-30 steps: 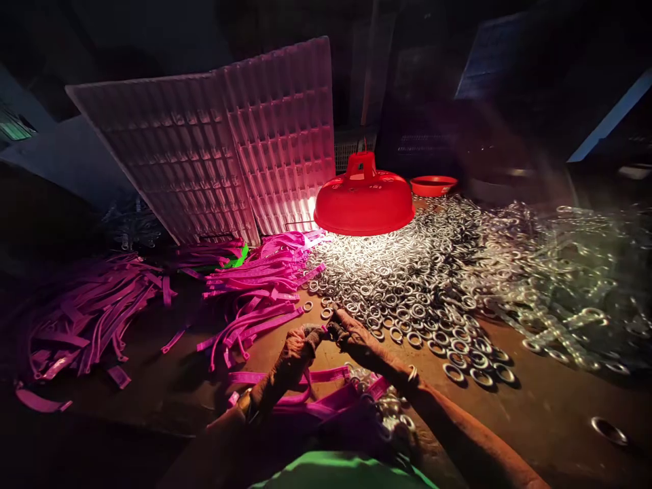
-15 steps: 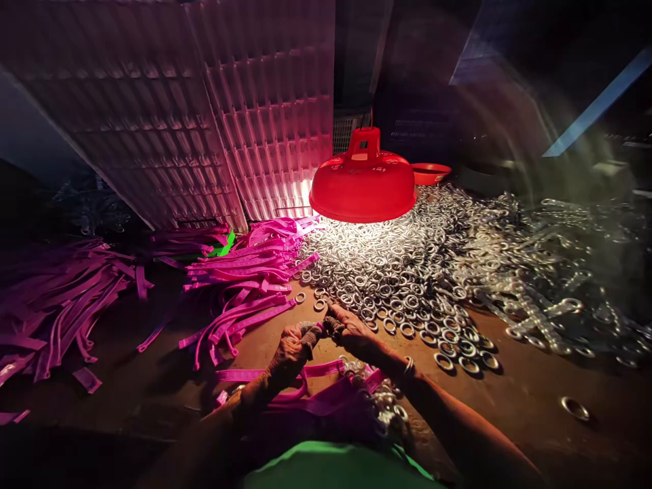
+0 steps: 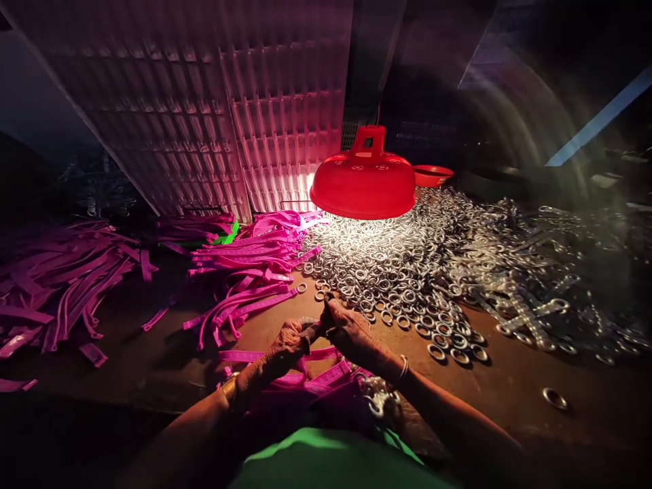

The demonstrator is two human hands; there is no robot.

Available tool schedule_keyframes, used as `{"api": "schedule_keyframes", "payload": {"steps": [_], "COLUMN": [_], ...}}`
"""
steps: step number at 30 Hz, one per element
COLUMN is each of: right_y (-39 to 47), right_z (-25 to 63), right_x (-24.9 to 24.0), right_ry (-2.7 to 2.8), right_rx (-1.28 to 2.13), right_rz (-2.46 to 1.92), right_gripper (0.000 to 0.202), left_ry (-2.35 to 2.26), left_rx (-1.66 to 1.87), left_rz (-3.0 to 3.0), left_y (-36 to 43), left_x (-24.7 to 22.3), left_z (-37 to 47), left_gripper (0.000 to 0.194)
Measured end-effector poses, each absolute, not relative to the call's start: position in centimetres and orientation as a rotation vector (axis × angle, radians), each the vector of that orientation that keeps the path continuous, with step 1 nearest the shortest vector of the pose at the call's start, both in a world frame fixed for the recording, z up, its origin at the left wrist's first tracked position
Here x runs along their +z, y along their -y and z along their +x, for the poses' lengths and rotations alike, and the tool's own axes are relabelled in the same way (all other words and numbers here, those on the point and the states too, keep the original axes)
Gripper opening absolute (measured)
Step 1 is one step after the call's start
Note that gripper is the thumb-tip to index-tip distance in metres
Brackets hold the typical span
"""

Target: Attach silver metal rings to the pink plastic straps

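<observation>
Green cloth (image 3: 331, 458): nearest the camera at the bottom edge, between the two forearms.
Strap bundle (image 3: 326, 387): pink straps lying just below and behind the hands, partly under the wrists, with a few metal rings mixed in on the right.
Left hand (image 3: 288, 343): fingers curled inward, thumb and fingertips closed on a small dark piece (image 3: 312, 331) held between both hands; a bangle sits on the wrist.
Right hand (image 3: 351, 333): fingers bent and pressed against the same piece from the other side, touching the left hand's fingertips; what exactly is pinched is too dark to tell. A thin bracelet is on this wrist.
Small dark piece: above the table, right at the meeting point of both hands, just short of the nearest loose rings.
Table (image 3: 509, 401): brown, dim surface, with one stray ring (image 3: 554, 398) well apart to the right.
Ring pile (image 3: 407, 272): silvery metal rings spread from just beyond the right hand's fingertips out to the far right.
Pink straps (image 3: 255, 265): heaps to the left of the hands and farther left into shadow.
Red lamp (image 3: 363, 185): hangs low over the ring pile, lighting it.
Gridded tray panels (image 3: 229, 122): leaning upright behind the straps.
Red dish (image 3: 432, 175): behind the lamp, at the far edge of the rings.
</observation>
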State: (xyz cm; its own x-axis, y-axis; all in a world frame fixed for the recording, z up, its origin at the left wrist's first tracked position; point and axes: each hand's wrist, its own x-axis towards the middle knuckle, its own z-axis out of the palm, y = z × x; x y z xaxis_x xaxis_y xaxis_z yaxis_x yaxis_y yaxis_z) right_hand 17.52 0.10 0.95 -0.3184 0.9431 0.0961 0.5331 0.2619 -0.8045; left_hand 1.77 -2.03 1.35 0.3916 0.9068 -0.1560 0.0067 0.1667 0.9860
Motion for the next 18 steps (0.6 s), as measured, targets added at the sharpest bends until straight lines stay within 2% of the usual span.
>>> {"api": "schedule_keyframes", "payload": {"steps": [2,7,9,12,15,18], "right_y": [-0.1,0.0,0.8,3.1,5.8,8.1], "right_z": [17.5,17.6,18.0,18.8,19.7,20.3], "right_x": [0.8,1.3,2.2,3.8,4.4,3.7], "right_ry": [1.966,1.966,1.996,2.145,2.217,2.154], "right_rx": [0.948,0.971,1.038,1.179,1.208,1.259], "right_rz": [-1.273,-1.055,-0.973,-0.909,-0.955,-1.078], "right_gripper": [0.005,0.024,0.024,0.036,0.037,0.038], "left_ry": [-1.042,-1.164,-1.134,-1.082,-0.998,-0.903], "left_rx": [0.788,0.657,0.616,0.450,0.250,0.202], "left_rz": [1.208,1.071,1.066,1.091,1.169,1.186], "left_y": [2.3,1.6,1.1,0.9,1.6,3.0], "left_x": [2.2,4.5,5.9,7.9,8.8,7.9], "left_z": [1.8,1.5,1.1,0.3,-0.2,-0.2], "left_gripper": [0.027,0.031,0.035,0.039,0.037,0.037]}}
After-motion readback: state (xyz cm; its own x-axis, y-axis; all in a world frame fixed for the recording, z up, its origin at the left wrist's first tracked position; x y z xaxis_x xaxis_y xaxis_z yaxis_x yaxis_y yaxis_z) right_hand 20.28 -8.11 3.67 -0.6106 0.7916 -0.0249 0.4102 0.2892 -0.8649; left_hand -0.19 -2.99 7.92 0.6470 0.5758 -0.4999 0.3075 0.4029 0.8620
